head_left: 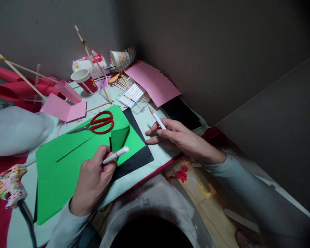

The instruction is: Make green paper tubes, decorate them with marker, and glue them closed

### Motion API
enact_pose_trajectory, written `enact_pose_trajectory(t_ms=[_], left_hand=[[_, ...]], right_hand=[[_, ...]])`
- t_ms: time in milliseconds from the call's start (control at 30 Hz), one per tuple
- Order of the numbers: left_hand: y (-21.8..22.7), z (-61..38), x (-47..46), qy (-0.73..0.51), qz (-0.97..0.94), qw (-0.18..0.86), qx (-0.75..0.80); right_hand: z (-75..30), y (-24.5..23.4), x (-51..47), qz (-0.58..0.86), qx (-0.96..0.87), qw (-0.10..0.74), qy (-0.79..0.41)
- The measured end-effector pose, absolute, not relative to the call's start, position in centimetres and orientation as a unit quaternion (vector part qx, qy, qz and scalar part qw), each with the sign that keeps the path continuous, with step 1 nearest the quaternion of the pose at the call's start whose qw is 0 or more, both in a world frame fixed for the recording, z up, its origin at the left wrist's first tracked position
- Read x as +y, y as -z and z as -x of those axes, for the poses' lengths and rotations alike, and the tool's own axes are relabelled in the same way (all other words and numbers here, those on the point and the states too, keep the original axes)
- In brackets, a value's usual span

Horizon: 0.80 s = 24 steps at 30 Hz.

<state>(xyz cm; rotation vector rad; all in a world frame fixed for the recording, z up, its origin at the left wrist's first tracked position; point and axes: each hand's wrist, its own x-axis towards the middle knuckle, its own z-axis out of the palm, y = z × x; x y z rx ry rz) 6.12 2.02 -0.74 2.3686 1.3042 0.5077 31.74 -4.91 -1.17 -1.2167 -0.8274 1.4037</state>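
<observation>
Peach-tipped marker [158, 120]: here it is, up in the right grip, coloured end thrust out ahead of the fingers, presumably to keep ink off the skin.
Right grip [181, 139]: grasping that barrel lightly among the fingers, lower fingers stretched low over the bench [158, 153]; whether they touch it, I can't tell.
Pink-banded marker [115, 155]: across in the left grip, rounded end jutting toward the right grip, apparently clear of the paper.
Left grip [95, 175]: clenched round the pink-banded marker, thumb against fingers, looking like a steady hold.
Green paper [67, 179]: spread beneath and beyond the left grip, a flap rising just past the knuckles; whether the fingers pin it, hidden.
Black sheet [144, 156]: under the green paper, its edge showing between the two grips, perhaps serving as a backing.
Red-handled scissors [88, 126]: lying flat on the green paper beyond the left grip, handles toward the right grip, probably parked within reach.
Marker case [132, 98]: just beyond the right grip, white markers lined side by side, likely for easy picking.
Pink card [155, 84]: farther beyond the right grip, overlapping dark material.
Red paper cup [89, 84]: upright, well beyond the left grip.
</observation>
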Motion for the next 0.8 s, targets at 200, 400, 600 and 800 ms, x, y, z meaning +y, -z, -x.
enact_pose_trajectory(t_ms=[200,400,600,800], left_hand=[[1.0,-5.6,2.4,-0.212,-0.817,0.248,0.476],[0.0,-5.9,1.9,-0.192,-0.822,0.281,0.456],[0.4,-5.6,1.2,-0.171,-0.83,0.222,0.482],[1.2,-4.2,0.1,-0.221,-0.803,0.227,0.505]], right_hand=[[-30.5,0.5,-4.3,0.515,-0.288,0.524,-0.614],[-29.0,-0.4,-3.1,0.467,-0.232,0.551,-0.652],[-26.9,-1.5,-1.6,0.379,-0.334,0.546,-0.668],[-26.7,-1.7,-0.6,0.347,-0.418,0.495,-0.677]])
